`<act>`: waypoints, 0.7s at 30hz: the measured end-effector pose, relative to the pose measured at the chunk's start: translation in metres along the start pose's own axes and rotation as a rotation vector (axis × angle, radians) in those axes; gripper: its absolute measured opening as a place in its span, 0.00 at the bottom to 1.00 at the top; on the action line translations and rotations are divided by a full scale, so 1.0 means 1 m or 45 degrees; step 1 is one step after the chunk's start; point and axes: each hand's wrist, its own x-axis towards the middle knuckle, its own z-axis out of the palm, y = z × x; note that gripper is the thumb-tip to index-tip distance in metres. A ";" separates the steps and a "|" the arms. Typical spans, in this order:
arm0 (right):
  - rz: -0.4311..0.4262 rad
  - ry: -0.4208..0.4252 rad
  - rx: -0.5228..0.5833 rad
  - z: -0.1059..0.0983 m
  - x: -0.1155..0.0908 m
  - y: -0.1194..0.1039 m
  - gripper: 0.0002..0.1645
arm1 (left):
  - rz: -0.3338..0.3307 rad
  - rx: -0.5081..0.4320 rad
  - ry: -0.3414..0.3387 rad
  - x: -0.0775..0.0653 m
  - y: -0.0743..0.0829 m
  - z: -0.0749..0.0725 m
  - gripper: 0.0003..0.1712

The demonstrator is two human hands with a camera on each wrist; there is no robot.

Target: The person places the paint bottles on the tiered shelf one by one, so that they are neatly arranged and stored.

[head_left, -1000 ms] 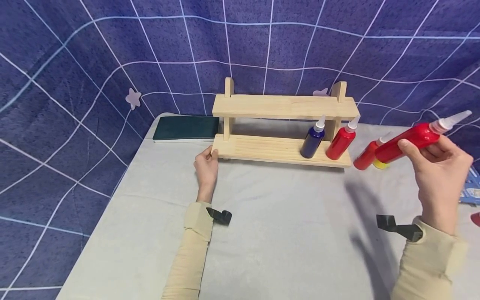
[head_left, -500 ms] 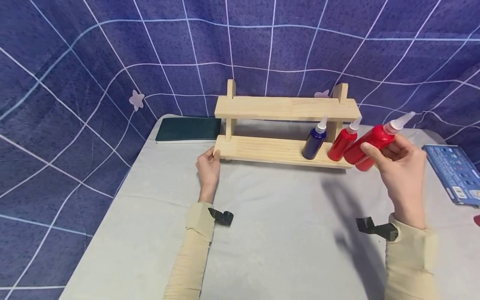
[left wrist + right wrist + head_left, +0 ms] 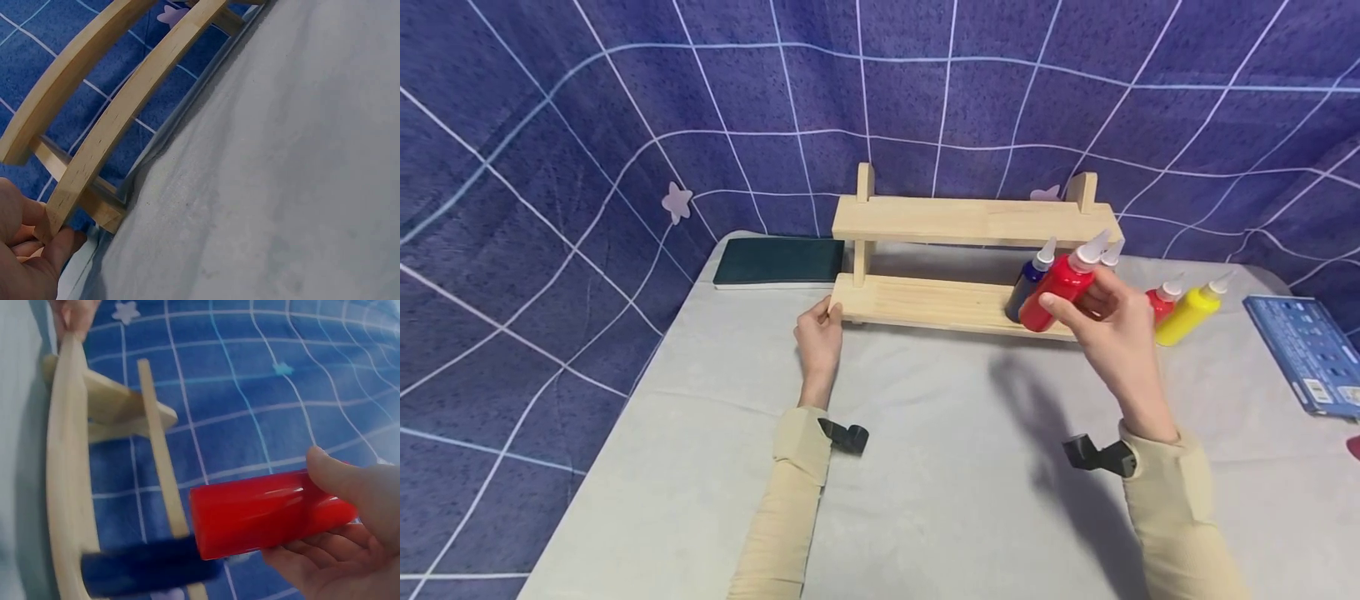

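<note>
Right of centre in the head view, I have the right hand clamped round a glossy red cylindrical bottle with a white pointed nozzle, its nozzle tilted toward upper right. It overlaps a dark blue cylindrical bottle with a white nozzle on the lower board of the pale two-tier wooden shelf; I cannot tell whether the two touch. Left of centre, I see the left hand pinching that board's end between thumb and fingers. Toward the right edge of the frame, a yellow bottle with a white nozzle stands in front of another red bottle, near a flat blue printed box.
</note>
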 end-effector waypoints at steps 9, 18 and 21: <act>-0.079 -0.121 0.023 0.036 0.005 0.008 0.22 | 0.001 0.014 0.005 0.000 -0.001 -0.001 0.20; 0.027 -0.206 0.057 0.066 0.015 0.024 0.24 | -0.005 -0.013 -0.010 0.000 -0.002 0.000 0.20; 0.055 -0.201 0.079 0.073 0.019 0.029 0.26 | -0.019 -0.025 -0.014 -0.001 -0.001 0.000 0.21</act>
